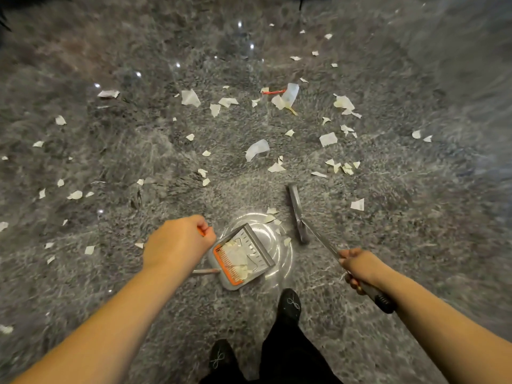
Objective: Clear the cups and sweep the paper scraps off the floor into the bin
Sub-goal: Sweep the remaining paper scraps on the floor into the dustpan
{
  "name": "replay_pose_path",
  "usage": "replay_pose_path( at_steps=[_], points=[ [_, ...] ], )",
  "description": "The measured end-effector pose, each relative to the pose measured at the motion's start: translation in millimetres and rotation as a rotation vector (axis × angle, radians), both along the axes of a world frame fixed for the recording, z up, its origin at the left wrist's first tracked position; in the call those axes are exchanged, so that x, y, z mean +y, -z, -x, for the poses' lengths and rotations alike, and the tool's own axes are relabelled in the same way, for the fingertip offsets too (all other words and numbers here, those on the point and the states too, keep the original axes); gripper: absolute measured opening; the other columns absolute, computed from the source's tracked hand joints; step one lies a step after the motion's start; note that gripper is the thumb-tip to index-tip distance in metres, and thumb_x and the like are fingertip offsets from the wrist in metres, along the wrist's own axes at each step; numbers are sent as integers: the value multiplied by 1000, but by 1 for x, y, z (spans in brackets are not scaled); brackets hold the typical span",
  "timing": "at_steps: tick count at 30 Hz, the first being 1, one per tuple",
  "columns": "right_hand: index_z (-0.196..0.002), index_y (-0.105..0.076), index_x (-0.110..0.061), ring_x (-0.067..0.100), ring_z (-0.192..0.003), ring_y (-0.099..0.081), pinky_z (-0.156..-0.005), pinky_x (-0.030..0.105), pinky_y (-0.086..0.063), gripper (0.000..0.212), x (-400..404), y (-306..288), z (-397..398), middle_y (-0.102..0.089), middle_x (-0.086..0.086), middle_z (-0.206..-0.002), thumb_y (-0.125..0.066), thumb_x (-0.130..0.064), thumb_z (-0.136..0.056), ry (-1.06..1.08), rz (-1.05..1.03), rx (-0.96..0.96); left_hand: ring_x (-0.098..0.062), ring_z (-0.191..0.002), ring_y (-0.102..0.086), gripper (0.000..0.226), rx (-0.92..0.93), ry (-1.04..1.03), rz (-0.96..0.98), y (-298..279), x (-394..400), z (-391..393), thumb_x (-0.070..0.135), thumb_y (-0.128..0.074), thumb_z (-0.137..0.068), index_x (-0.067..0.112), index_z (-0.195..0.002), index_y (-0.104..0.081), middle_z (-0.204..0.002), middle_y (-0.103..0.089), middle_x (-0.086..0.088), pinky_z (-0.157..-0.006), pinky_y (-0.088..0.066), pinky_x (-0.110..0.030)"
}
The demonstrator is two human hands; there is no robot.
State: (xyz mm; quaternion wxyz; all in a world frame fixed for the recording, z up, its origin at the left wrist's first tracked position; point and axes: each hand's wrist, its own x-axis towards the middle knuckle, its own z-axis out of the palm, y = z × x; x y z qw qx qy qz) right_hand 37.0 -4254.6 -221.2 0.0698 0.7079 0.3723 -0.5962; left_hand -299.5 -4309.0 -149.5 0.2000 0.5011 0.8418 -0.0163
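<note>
Left hand [177, 242] grips the dustpan [241, 256] handle, right hand [360, 268] clasps the broom [297, 214]. Mid-sweep: some paper scraps [238, 259] lie panned, many litter the floor [110, 273] beyond; next, brushing them panward.

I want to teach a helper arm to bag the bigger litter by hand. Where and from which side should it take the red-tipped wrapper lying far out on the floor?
Best guess: pinch the wrapper at its broad pale body, coming straight down from above. It lies nearly flat on the floor, so there is little edge to hook from the side. The thin red strip looks too narrow to grip.
</note>
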Motion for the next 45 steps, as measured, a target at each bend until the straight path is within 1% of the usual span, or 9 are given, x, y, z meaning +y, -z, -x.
replay_pose_path(
  at_steps=[5, 13, 15, 17, 22, 32, 40, 43, 45],
  points=[
    [-90, -48, -18, 17, -35, -34, -37, 17, -30, 15, 46, 14, -17, -41, 8, -48, -39, -11, -100, -23, 7, -40, -25, -72, -51, 22, 33, -42, 43, 0, 41, -26, 45, -53, -91, 29, -77, -58, -77, -61, 3, -64, -39, -28],
    [-95, -44, -8, 16, -24, -36, -33, 17, -33, 10, 97, 32, -4, -43, 6, -32, -36, -8, -101, -280, 54, -62, -24, -71, -50, 19, 85, -41, 60, -3, 65, -33, 44, -52, -92, 30, -87, -65, -71, -56, 3, -64, -39, -29],
    [-94, -46, -6, 18, -30, -42, -36, 21, -36, 12, 103, 36, 5, -48, 7, -38, -37, -9, -101, -425, 53, -95, -23, -68, -48, 20, 96, -37, 69, -2, 68, -35, 44, -51, -93, 30, -88, -65, -63, -46, 8, -62, -38, -28],
    [-107, -49, -2, 20, -38, -47, -39, 24, -41, 14, 102, 39, 14, -52, 10, -52, -39, -9, -100, -554, 49, -128, -22, -67, -48, 20, 93, -34, 73, -2, 72, -34, 43, -51, -93, 29, -88, -64, -61, -42, 10, -61, -37, -28],
    [-125, -47, -6, 11, -47, -53, -37, 20, -44, 29, 76, 38, 29, -55, 2, -70, -41, -10, -97, -744, 33, -149, -19, -65, -54, 21, 94, -43, 49, 0, 78, -26, 44, -49, -93, 30, -82, -62, -63, -54, 11, -52, -34, -26],
    [-110, -50, -15, 9, -30, -41, -34, 18, -35, 14, 19, 18, 44, -48, 4, -59, -45, -10, -97, -426, 95, 57, -14, -61, -52, 22, 61, -55, 31, 0, 72, -19, 44, -50, -92, 29, -80, -61, -65, -59, 9, -49, -34, -24],
    [-127, -48, -15, 10, -32, -35, -34, 14, -31, 28, 4, -7, 25, -42, 7, -55, -38, -12, -101, -81, 81, 81, -25, -73, -56, 22, -27, -33, 8, -6, 54, -3, 44, -55, -89, 29, -74, -62, -72, -62, 5, -61, -40, -29],
    [-122, -52, -7, 12, -33, -36, -34, 15, -31, 26, -3, -15, 15, -43, 8, -54, -39, -11, -100, 9, 39, 97, -25, -75, -57, 23, -27, 8, -1, -6, 58, -6, 44, -55, -88, 30, -71, -60, -77, -67, 4, -63, -42, -29],
    [-105, -58, -13, 12, -33, -36, -33, 16, -30, 20, -7, -22, 8, -42, 7, -51, -39, -10, -100, 90, -8, 97, -26, -76, -56, 23, -41, 43, -13, -7, 66, -14, 43, -55, -87, 30, -69, -58, -79, -68, 3, -65, -43, -29]
  ],
)
